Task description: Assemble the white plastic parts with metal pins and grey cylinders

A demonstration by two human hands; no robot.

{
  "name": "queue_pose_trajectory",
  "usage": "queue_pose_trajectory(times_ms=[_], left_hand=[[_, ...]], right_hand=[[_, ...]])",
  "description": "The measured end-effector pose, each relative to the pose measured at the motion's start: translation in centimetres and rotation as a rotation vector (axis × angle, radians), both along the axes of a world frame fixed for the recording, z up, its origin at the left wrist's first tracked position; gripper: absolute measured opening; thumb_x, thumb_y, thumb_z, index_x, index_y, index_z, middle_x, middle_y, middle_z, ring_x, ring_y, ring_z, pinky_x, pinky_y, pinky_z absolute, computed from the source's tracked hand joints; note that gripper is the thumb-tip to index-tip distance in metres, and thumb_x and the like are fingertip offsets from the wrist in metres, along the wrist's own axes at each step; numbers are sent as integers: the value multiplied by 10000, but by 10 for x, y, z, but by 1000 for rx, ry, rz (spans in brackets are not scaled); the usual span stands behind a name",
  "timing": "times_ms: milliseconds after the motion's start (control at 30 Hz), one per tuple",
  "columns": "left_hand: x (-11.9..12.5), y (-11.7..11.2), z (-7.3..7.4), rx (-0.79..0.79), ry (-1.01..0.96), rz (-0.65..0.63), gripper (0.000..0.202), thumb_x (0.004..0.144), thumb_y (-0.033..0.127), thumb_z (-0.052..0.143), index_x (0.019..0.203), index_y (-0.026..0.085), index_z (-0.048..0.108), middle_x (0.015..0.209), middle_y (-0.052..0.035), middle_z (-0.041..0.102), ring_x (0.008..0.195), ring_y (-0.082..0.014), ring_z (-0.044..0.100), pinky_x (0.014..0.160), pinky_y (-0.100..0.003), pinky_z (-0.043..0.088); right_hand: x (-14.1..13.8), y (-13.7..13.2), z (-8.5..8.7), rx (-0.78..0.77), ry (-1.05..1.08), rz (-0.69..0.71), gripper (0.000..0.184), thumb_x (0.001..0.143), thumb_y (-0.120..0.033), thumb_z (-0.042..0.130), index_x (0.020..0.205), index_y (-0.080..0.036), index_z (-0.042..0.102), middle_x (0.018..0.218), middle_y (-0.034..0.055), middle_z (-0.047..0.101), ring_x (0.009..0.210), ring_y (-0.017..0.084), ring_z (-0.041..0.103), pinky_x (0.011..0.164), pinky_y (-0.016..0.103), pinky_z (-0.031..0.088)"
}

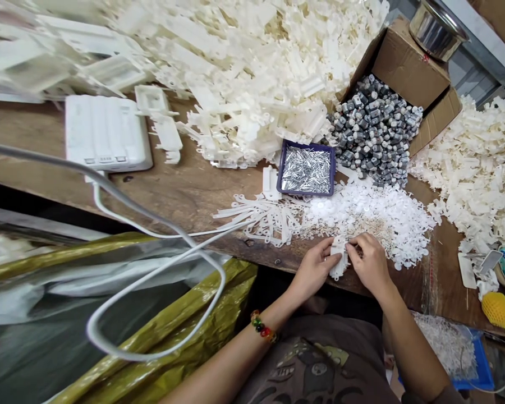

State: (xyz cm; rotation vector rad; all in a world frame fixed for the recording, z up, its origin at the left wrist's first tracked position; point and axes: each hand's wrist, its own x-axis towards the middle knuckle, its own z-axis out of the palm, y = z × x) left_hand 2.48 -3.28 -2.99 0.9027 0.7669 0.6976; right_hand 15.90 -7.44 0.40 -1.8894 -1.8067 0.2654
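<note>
At the front edge of the wooden table, my left hand (315,266) is closed on the left side of a white plastic housing (339,257). My right hand (369,262) is at the housing's right side, its fingers pinched together; whatever lies between the fingertips is too small to make out. Just beyond both hands spreads a heap of small white plastic discs (387,210). Long flat white plastic strips (273,219) lie to the left of it. Behind them stands a dark blue tray (280,168) full of thin metal pins (307,170).
A large pile of cream plastic parts (252,73) covers the back. Small grey motors (374,126) spill from a cardboard box (412,64). A white power bank (107,132) with a looping cable (155,356) lies left. A blue bin (483,359) sits low at right.
</note>
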Motion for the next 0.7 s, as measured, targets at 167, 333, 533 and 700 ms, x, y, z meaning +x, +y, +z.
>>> queue_pose_trajectory(times_ms=[167,333,533,700], left_hand=[[0,-1,-1,11,11,11,349,667,245,609,994,130,575,801,-43,685,705,-179,618,642,-263,472],[1,0,-2,-44,-21,18,351,654,251,628,980,138,564,818,-47,690,698,-177,625,655,-277,485],[2,0,-4,-123,-54,22,421,636,266,665,1014,125,544,793,-50,688,666,-183,635,644,-299,502],[3,0,-6,-120,-46,42,420,618,251,671,1000,124,550,781,-42,685,660,-178,629,626,-285,498]], right_hand=[[-3,2,-6,31,-54,28,139,871,-225,444,812,-197,567,795,51,581,790,184,552,722,291,426],[2,1,-1,55,39,31,122,858,-245,465,799,-197,560,781,41,572,768,172,547,706,286,430],[26,18,6,85,119,-112,134,848,-290,485,823,-193,574,805,35,569,724,154,534,665,272,428],[29,42,-3,-72,-125,-119,138,815,-312,549,775,-203,623,815,53,578,809,202,537,719,306,414]])
